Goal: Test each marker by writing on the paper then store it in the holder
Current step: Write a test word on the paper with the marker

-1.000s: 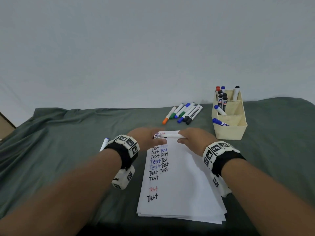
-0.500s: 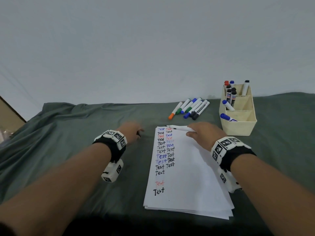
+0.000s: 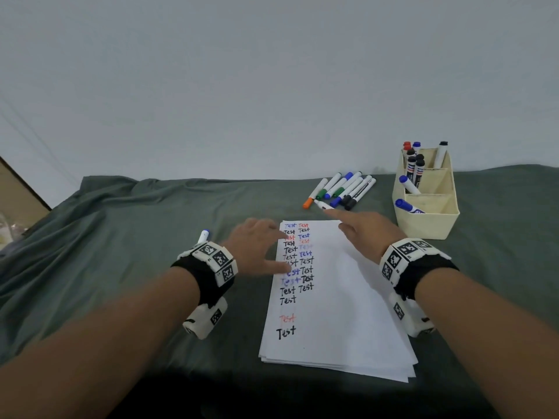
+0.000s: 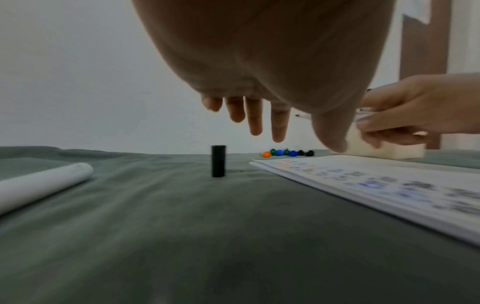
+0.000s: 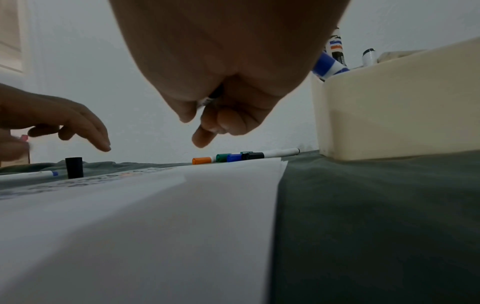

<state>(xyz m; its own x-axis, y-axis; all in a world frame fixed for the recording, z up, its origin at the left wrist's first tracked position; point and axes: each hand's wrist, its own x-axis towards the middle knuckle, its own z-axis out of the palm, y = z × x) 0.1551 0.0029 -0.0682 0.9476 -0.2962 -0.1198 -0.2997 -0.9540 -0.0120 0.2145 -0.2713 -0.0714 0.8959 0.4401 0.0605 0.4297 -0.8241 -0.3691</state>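
Observation:
My right hand point(image 3: 369, 234) grips an uncapped white marker point(image 3: 324, 205) over the top right corner of the paper stack point(image 3: 338, 297), tip pointing up-left. Only a sliver of the marker point(image 5: 213, 96) shows between the curled fingers in the right wrist view. Its black cap point(image 4: 218, 161) stands upright on the cloth just left of the paper. My left hand point(image 3: 257, 246) hovers there, fingers point(image 4: 254, 117) spread and hanging above the cap, holding nothing. The cream holder point(image 3: 426, 207), with several markers inside, sits to the right.
A row of several capped markers point(image 3: 341, 189) lies beyond the paper. One blue-capped marker point(image 3: 203, 236) lies on the green cloth point(image 3: 121, 237) left of my left wrist. The paper's left side bears two columns of "Test" words. A pale wall stands behind the table.
Both hands held the marker together a second ago. The left hand pulled the cap off, set it upright on the cloth and let go. The right hand lifted the marker slightly further away.

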